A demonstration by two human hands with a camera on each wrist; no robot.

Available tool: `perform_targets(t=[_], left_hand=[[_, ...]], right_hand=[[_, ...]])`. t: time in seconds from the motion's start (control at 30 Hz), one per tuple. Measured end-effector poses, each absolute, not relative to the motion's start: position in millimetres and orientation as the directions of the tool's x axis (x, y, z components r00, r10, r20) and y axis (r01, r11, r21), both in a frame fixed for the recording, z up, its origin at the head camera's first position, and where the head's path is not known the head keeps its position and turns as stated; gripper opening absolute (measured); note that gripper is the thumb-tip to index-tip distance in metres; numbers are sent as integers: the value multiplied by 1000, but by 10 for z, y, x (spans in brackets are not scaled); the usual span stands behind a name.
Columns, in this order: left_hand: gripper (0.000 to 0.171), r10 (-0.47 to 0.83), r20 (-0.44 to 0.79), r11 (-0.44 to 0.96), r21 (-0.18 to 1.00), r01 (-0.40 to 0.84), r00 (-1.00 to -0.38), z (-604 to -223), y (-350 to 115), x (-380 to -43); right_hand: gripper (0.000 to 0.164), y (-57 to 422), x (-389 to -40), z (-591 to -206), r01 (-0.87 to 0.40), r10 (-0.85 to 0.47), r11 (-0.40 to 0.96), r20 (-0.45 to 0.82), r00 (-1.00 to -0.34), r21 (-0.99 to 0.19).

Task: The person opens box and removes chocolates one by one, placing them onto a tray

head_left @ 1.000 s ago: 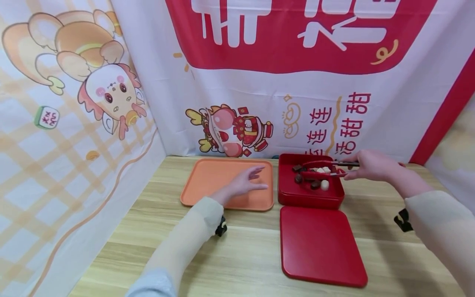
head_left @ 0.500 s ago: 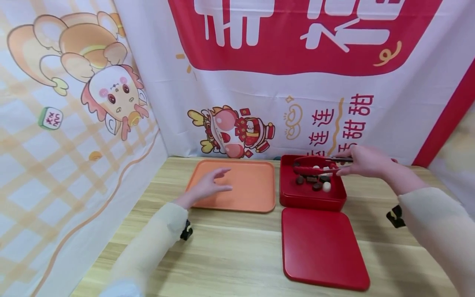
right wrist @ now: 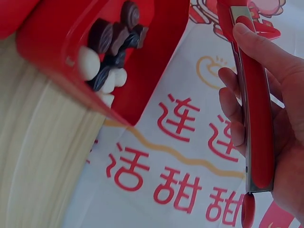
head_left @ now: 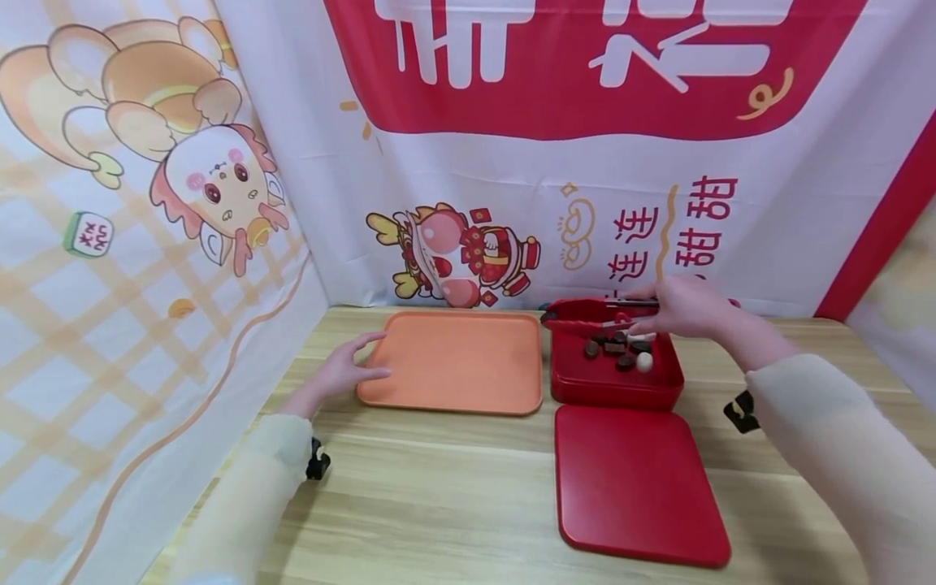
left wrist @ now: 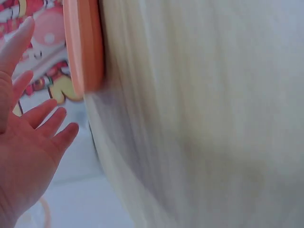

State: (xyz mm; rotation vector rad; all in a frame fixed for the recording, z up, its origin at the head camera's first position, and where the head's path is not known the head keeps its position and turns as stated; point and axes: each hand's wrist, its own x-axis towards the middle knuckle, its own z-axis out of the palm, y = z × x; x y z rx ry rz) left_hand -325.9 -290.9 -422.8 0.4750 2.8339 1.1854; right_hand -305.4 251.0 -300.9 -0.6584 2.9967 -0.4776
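Observation:
My right hand (head_left: 686,307) grips red-and-metal tongs (right wrist: 259,118) above the red box (head_left: 617,394). Between the tong tips, over the box's left rim, is a small dark piece that looks like a chocolate (head_left: 549,316). Several dark and white chocolates (right wrist: 107,40) lie inside the box, some hidden by the tongs in the head view. My left hand (head_left: 344,372) is at the left edge of the orange tray (head_left: 461,366), thumb and fingers spread and holding nothing. In the left wrist view its fingers (left wrist: 43,114) are relaxed beside the tray's corner.
A red lid (head_left: 636,487) lies flat in front of the box. Everything rests on a light wooden table (head_left: 439,504). A printed cloth (head_left: 614,162) hangs right behind the tray and box, and another covers the left side.
My left hand has moved left from over the tray to its left edge. My right hand has lifted the tongs up and left out of the box, a dark chocolate in their tips.

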Motion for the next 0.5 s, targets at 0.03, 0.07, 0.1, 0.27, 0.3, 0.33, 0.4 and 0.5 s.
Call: perform_targets(t=[0.03,0.07,0.1,0.27,0.3,0.33,0.4,0.5], left_hand=[[75,294,87,654,708,266,-952,-4239,-2957,-3254],[75,301,86,646,714,270,-950,-4253,-3005,-3248],[75,306,83,636,723,269,-948,-4264,-3047,-3238],[72,341,41,573,783,242,-939,-4335,-3207,-3210],[71,349,30,556,798,232,-937,-4346,-3226,-3208],[70,359,18,546,807,226,-933,-4356,-3245,-3209],[69,373,-9,523,828,203,-928,-4369,-3268,-3213],[69,393,-44,517,837,181,-918,-4377,-3282,-3220]], right_hand=[[64,2490,-3065,-3013,-405,-416,860,33,-909,-311],[64,2467,-3075,-3017,-404,-416,859,31,-909,-316],[64,2443,-3085,-3022,-405,-418,856,32,-908,-321],[63,2307,-3131,-3054,-409,-423,846,37,-905,-341],[64,2276,-3145,-3064,-407,-421,848,34,-906,-340],[64,2244,-3160,-3072,-408,-422,849,33,-906,-335],[64,2169,-3195,-3097,-409,-423,856,26,-906,-317],[64,2053,-3257,-3145,-414,-428,862,20,-904,-291]])
